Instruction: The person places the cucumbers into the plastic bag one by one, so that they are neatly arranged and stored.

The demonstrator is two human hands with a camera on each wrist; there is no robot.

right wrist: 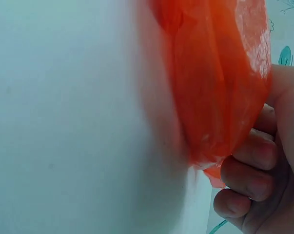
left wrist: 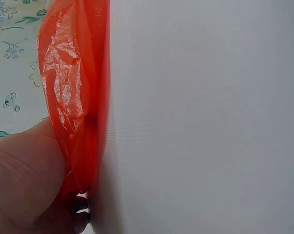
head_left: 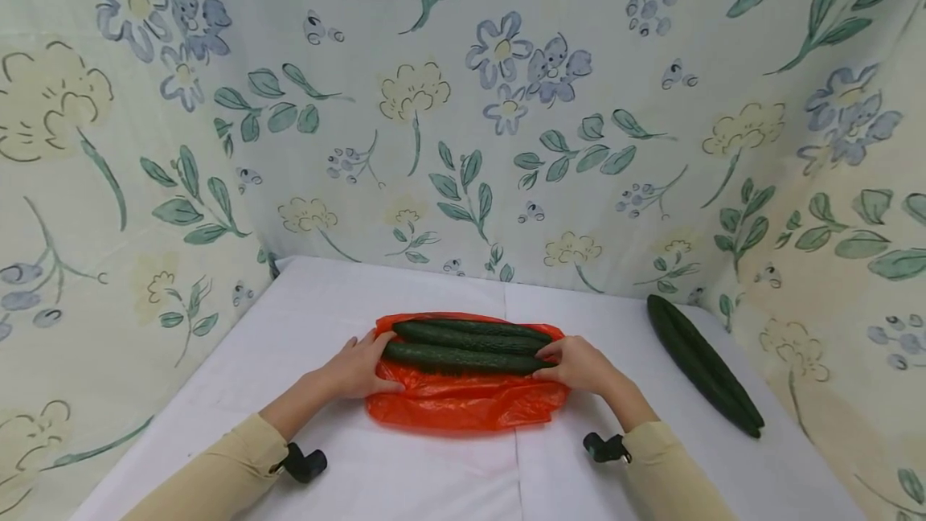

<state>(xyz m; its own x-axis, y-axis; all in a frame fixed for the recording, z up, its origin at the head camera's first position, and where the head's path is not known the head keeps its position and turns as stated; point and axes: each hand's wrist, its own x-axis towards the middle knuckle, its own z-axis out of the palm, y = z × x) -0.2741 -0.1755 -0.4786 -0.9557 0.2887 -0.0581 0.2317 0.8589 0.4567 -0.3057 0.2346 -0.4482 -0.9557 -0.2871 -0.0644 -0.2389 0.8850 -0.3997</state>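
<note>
An orange plastic bag lies flat in the middle of the white table. At least two long dark green cucumbers lie side by side across it. My left hand grips their left ends, thumb on the bag. My right hand grips their right ends with curled fingers. The left wrist view shows the bag crumpled against my left hand. In the right wrist view the bag touches my curled fingers. The cucumbers are hidden in both wrist views.
Two more cucumbers lie together near the table's right edge. A floral cloth hangs behind and on both sides. Black wrist mounts sit at my sleeves.
</note>
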